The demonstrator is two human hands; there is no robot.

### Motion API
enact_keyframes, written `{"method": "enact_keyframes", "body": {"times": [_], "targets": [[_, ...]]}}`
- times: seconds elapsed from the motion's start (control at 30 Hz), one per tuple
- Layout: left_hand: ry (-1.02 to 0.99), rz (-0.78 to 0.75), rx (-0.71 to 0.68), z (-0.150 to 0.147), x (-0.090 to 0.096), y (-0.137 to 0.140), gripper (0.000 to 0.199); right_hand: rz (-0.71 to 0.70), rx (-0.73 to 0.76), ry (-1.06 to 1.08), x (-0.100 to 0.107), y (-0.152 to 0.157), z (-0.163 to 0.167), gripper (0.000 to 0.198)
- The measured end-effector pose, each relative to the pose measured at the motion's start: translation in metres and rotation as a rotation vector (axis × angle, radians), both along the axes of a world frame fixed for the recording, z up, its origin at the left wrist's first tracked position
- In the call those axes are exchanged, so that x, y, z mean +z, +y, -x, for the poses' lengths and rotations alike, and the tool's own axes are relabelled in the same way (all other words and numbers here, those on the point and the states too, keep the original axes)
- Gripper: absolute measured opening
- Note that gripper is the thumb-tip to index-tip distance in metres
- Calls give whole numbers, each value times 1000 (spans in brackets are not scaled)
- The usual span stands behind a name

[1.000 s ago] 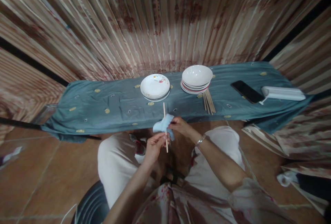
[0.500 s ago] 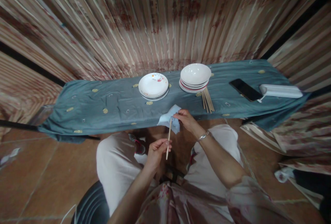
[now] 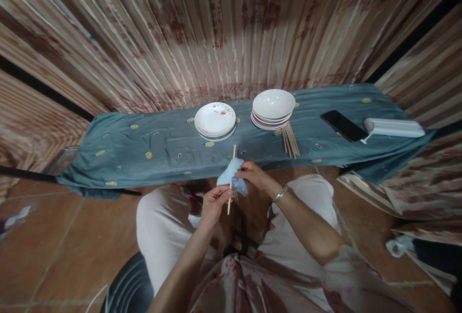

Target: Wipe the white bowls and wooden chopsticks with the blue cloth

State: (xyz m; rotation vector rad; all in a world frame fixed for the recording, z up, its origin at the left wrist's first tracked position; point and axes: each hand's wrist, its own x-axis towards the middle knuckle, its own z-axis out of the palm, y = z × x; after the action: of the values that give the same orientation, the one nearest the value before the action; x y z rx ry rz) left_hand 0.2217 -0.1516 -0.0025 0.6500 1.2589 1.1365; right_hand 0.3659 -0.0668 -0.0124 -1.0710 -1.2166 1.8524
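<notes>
A light wooden chopstick is pinched near its lower end by my left hand. My right hand grips a pale blue cloth, which is folded around the chopstick's middle. The chopstick's upper tip pokes out above the cloth, in front of the table edge. Several more chopsticks lie side by side on the table, beyond my right hand. Left of them stands a stack of white bowls and plates. A second stack of plates, the top one flower-patterned, is farther left.
A teal patterned cloth covers the narrow table. On its right lie a black phone and a long white device. Striped curtains hang behind. A black round bin stands on the floor by my left leg.
The cloth has slid down the chopstick from its upper end to its middle, so the upper tip now shows. My right hand has come nearer to my left hand.
</notes>
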Motion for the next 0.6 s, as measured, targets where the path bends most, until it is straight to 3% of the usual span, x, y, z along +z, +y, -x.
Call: {"method": "enact_keyframes", "body": {"times": [0.2, 0.4, 0.6], "targets": [[-2, 15, -25, 0, 1, -2, 27, -22, -26, 4, -5, 1, 0, 32], [-43, 66, -105, -3, 6, -12, 32, -15, -194, 49, 5, 6, -9, 30], [-118, 149, -143, -8, 9, -20, 38, 31, -341, 80, -1, 11, -16, 32]]}}
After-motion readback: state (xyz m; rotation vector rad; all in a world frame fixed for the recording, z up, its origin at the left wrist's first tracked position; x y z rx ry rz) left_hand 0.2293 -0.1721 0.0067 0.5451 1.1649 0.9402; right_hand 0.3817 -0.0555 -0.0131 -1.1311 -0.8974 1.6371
